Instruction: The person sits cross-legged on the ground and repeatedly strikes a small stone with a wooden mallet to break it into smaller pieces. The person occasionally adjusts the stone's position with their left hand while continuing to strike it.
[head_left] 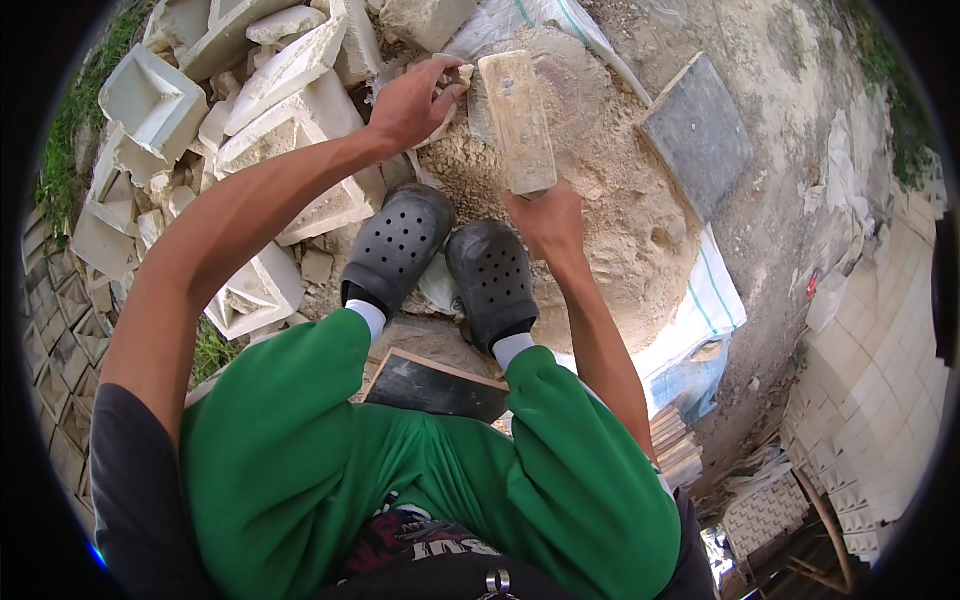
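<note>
Pale chunk (464, 76) apparently pinched by left hand (412, 104) at far side, between rubble (285, 130) at left and powder heap (625, 235) at right. Dusty block (520, 122) gripped by right hand (549, 222), just right of chunk. Crushing probably in hand; next move called for left hand kept clear.

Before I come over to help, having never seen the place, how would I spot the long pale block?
Start at the broad sandy mound beside the dark clogs. Over its left part, the long pale block juts from the right hand. Unlike the broken white pieces farther left, it is straight-edged and held.
</note>
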